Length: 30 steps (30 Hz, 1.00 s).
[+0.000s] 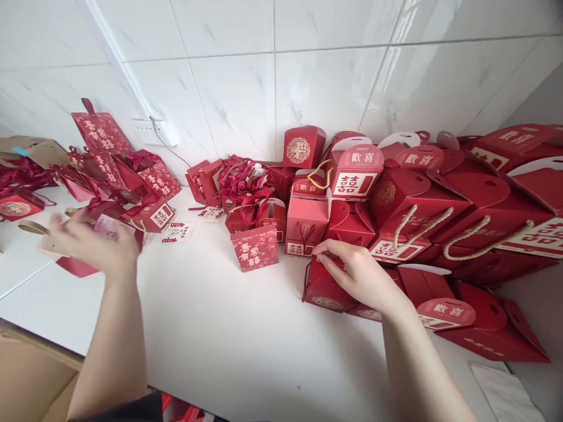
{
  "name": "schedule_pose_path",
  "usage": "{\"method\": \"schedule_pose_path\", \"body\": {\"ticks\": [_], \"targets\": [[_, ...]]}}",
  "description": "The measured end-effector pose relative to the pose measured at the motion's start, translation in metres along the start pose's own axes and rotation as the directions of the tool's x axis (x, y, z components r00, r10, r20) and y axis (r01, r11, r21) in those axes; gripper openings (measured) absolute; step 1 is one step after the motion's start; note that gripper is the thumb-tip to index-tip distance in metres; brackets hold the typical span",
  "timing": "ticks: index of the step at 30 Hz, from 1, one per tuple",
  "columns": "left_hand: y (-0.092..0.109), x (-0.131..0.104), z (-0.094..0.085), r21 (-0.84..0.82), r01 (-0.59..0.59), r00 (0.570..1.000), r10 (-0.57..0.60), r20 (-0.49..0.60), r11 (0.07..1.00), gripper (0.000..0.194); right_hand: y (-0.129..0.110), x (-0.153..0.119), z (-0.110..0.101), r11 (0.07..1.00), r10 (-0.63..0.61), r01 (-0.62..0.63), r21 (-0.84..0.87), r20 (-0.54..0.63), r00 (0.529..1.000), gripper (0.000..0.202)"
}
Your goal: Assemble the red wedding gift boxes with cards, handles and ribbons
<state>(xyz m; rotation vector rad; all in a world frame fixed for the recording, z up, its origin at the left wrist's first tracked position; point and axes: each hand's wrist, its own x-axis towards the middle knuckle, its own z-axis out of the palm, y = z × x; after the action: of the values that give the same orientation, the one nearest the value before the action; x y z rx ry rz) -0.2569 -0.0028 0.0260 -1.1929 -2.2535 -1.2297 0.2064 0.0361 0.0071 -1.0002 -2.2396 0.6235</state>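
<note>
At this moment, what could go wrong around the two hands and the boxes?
The right hand is at a red box close to the stacked boxes; a bump might topple some.

The left hand, blurred, is over a red package; whether they touch is unclear, but it might get knocked.

The dark red ribbons lie tangled and could snag if one is pulled.

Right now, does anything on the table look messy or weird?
Yes: the dark red ribbons sit in a messy, tangled heap, unlike the neater stacked boxes beside them. Nothing looks spilled.
</note>
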Motion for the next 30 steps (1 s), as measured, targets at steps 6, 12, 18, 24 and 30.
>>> {"method": "schedule_pose_path", "body": {"ticks": [6, 12, 18, 24, 30], "targets": [[0.059, 0.002, 0.079, -0.143, -0.174, 0.955, 0.203, 0.215, 0.974, 0.044, -0.002, -0.003, -0.008, 0.999, 0.031, -0.031, -0.017, -0.002, 1.0, 0.014], [0.099, -0.015, 0.093, -0.277, -0.15, 0.733, 0.295, 0.613, 0.949, 0.037, 0.0, -0.005, -0.013, 0.996, 0.075, -0.075, -0.039, -0.007, 0.997, 0.013], [0.138, -0.043, 0.058, -0.31, -0.396, 0.254, 0.428, 0.867, 0.864, 0.035, 0.001, -0.001, -0.013, 0.995, 0.081, -0.08, -0.057, 0.006, 0.997, 0.016], [0.143, -0.052, 0.055, -0.351, -0.38, 0.233, 0.456, 0.859, 0.856, 0.028, -0.002, 0.002, -0.011, 0.994, 0.084, -0.08, -0.075, 0.043, 0.996, 0.015], [0.156, -0.062, 0.052, -0.457, -0.188, 0.237, 0.492, 0.838, 0.869, 0.029, -0.011, 0.004, 0.006, 0.997, 0.033, -0.033, 0.072, 0.008, 0.999, 0.007]]}}
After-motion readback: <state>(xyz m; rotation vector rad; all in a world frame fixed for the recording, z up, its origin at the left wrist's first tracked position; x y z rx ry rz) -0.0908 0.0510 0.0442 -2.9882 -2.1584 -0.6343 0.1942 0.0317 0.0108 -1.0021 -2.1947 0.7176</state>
